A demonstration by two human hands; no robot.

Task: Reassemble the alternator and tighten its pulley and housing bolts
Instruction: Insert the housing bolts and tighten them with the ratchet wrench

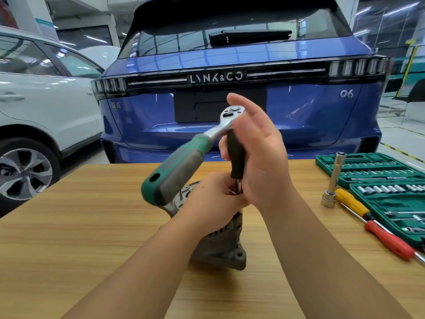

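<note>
We have the alternator (220, 247) standing on edge near the middle of the wooden table (69, 226), its housing down by our wrists and its top hidden under our hands. Our left hand (207, 201) is curled around the upper end of the unit and around the metal shank of the black-handled driver (235, 153), which stands upright from it. Our right hand (259, 162) lies against that black handle with its fingers straight and spread, pressing rather than wrapping it. The green-handled ratchet (181, 164) sits on top of the driver, its chrome head (232, 113) at the upper end and its grip angled down toward us; no hand grips that handle. That is our main worry: the ratchet could swing or drop off and knock the driver out of its fastener, rounding it. The alternator rests on a narrow base, so sideways force from the tall tool stack could tip it, and our left fingers sit just beside the shank, where a slip would pinch them. Well apart on the right lie the long socket (333, 180), two screwdrivers (368, 217) and the green socket case (372, 166); beyond the table stands a blue car (230, 77).
</note>
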